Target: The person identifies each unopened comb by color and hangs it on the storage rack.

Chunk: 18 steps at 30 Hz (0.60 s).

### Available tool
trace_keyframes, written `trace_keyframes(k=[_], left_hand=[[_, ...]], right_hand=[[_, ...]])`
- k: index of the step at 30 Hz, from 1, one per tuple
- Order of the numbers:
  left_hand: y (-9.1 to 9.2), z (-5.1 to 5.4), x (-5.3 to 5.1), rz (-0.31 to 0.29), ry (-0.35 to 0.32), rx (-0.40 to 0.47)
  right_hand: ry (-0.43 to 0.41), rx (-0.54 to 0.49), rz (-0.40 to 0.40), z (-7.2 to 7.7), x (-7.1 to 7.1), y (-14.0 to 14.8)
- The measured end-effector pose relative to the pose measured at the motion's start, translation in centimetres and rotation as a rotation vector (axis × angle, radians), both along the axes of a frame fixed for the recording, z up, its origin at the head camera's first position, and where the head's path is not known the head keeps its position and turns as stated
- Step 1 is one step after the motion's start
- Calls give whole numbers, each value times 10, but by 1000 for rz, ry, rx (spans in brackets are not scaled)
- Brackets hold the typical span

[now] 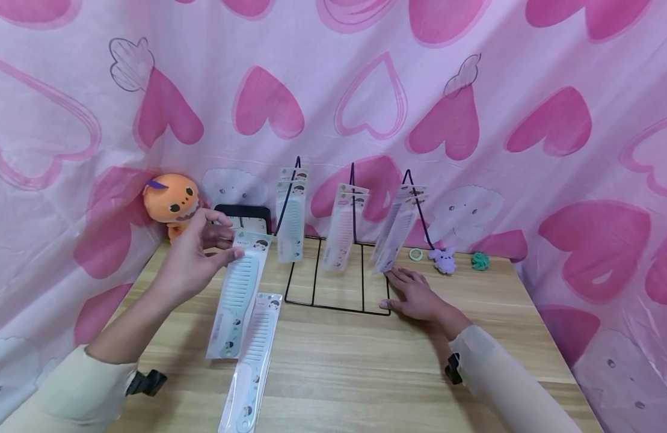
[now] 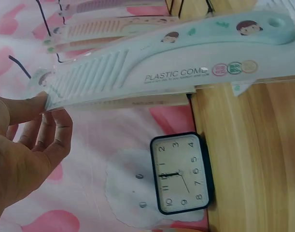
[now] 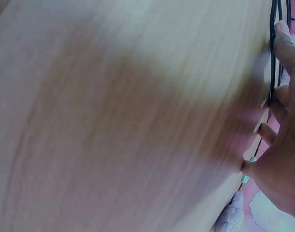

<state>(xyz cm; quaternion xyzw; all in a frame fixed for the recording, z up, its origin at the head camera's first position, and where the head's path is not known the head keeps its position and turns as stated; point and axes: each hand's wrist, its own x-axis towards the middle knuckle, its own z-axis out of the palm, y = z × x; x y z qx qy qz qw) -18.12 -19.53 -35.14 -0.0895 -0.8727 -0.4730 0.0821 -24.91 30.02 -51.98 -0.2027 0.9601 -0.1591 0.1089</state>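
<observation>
My left hand [image 1: 195,258] pinches the top edge of a packaged pale blue-green plastic comb [image 1: 239,294] between thumb and fingers. That comb slants over the table at the rack's left; its package reads "PLASTIC COMB" in the left wrist view. Below it another packaged comb [image 1: 255,361] lies on the wood. A black wire rack [image 1: 338,308] carries packaged combs on its prongs: blue-green ones [image 1: 291,222] left, pink ones [image 1: 344,231] in the middle, purple ones [image 1: 396,231] right. My right hand [image 1: 414,297] rests at the rack's front right corner, thumb against the wire, fingertips on the table.
Behind the left hand stand an orange plush toy [image 1: 172,198] and a black-framed clock [image 2: 181,171]. Right of the rack are a pale green ring [image 1: 416,254], a purple toy [image 1: 443,261] and a green tangled ball [image 1: 480,261]. A heart-patterned curtain [image 1: 322,90] hangs behind the table.
</observation>
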Motion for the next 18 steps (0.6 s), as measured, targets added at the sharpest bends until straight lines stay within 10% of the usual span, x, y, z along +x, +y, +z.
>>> trace_keyframes(k=[18], left_hand=[[22, 12, 7, -80, 7, 203]], right_hand=[[-17, -13, -8, 1, 1, 0]])
